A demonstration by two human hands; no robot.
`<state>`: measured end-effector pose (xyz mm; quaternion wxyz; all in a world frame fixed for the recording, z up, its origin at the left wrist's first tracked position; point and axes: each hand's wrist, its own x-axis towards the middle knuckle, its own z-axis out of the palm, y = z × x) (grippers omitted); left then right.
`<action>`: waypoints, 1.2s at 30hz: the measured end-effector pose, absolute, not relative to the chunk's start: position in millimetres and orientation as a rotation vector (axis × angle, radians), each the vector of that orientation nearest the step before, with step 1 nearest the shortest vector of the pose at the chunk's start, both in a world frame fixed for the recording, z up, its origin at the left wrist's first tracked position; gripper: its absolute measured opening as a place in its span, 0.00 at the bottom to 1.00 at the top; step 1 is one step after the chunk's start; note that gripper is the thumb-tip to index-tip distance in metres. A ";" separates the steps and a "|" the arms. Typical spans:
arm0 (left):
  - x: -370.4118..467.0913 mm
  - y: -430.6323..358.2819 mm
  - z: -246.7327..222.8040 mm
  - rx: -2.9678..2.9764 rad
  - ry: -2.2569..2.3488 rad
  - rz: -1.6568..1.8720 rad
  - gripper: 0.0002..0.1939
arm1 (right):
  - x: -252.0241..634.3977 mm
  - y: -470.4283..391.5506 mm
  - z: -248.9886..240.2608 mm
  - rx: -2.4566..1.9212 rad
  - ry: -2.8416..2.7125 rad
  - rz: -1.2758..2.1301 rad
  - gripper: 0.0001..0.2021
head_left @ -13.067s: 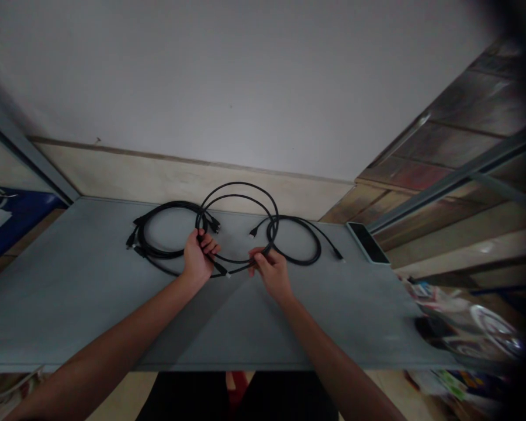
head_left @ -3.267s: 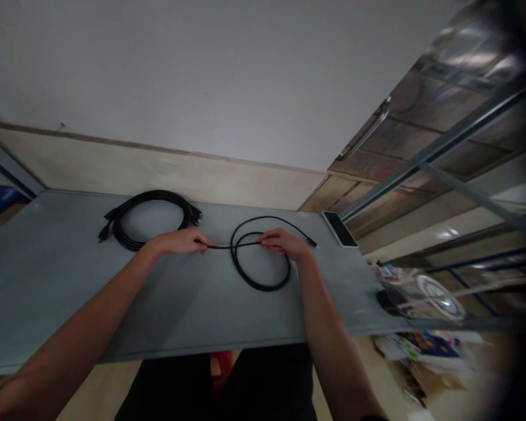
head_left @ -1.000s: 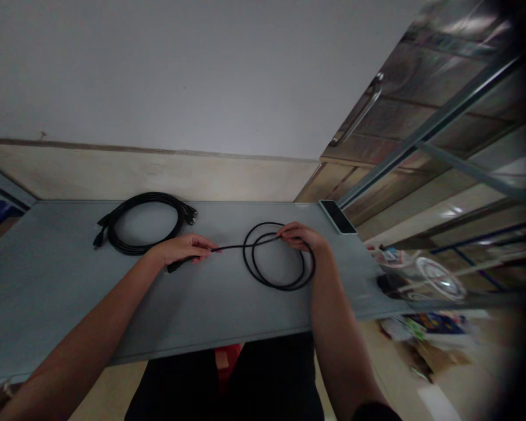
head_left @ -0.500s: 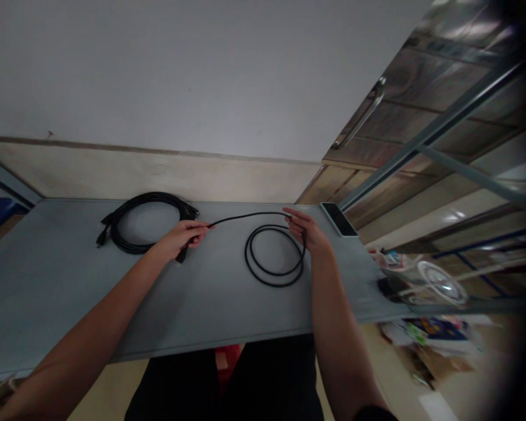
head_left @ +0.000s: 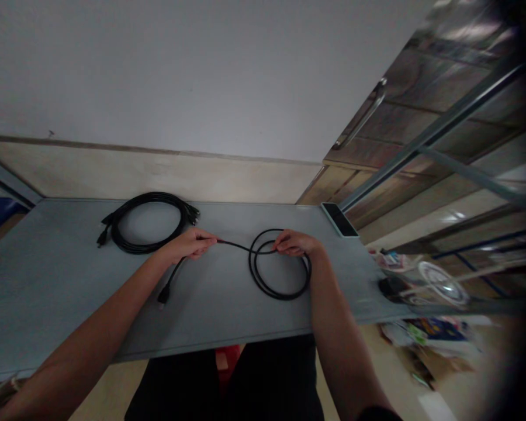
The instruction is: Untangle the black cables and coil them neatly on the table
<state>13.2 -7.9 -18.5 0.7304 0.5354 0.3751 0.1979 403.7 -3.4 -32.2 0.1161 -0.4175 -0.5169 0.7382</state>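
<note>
A thin black cable (head_left: 234,244) runs between my two hands. My left hand (head_left: 195,244) pinches it near one end, and its black connector (head_left: 163,293) hangs down toward the front left. With closed fingers, my right hand (head_left: 291,242) grips the same cable at the upper edge of its round loops (head_left: 281,296), which lie over the grey table. Behind and left of my left hand rests a thicker coil of black cables (head_left: 134,248), with plugs at its left and right sides.
A phone (head_left: 339,220) lies at the back right of the grey table (head_left: 219,318). A pale wall stands behind. On the right are a metal frame (head_left: 412,146), a dark container and a round lid-like item. A red stool shows below.
My right hand has moved left and down, with the loops now below and left of it. The connector by my left hand hangs lower and further left.
</note>
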 end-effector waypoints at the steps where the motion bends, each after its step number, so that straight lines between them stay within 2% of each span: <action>1: 10.9 -7.6 -17.9 1.189 0.808 0.367 0.23 | 402.7 -3.2 -32.7 -1.210 -1.543 2.215 0.13; 4: 8.1 -5.4 -17.2 1.153 0.793 0.354 0.20 | 399.4 -4.6 -28.8 -1.186 -1.450 2.033 0.17; 7: 11.0 -1.1 -16.3 1.003 0.838 0.653 0.17 | 398.7 -8.7 -18.0 -1.114 -1.235 1.671 0.28; 9: 12.6 2.2 -14.0 0.896 0.844 0.830 0.16 | 400.4 -10.8 -11.7 -1.082 -1.160 1.560 0.31; 14: 14.3 4.0 -8.3 0.763 0.782 1.097 0.16 | 400.8 -3.9 -17.9 -1.033 -1.063 1.377 0.24; 18: 22.6 -2.2 -12.0 0.883 0.841 1.022 0.16 | 390.7 5.3 -31.7 -1.192 -1.026 1.214 0.17; 22: 29.7 -8.1 -15.5 1.034 0.959 0.911 0.19 | 382.4 1.8 -30.2 -1.297 -1.156 1.334 0.18; 25: 30.9 -10.9 -16.1 1.141 1.024 0.793 0.22 | 379.3 -4.0 -26.6 -1.320 -1.309 1.571 0.19; 29: 30.8 -10.0 -20.5 1.326 1.109 0.744 0.20 | 373.3 -7.6 -26.8 -1.283 -1.475 1.904 0.18; 32: 28.0 -3.9 -24.2 1.396 1.172 0.825 0.18 | 371.0 -9.4 -22.5 -1.170 -1.391 1.861 0.21; 36: 19.2 5.9 -20.4 1.177 1.122 1.174 0.16 | 378.4 -12.3 -10.0 -0.986 -1.194 1.741 0.28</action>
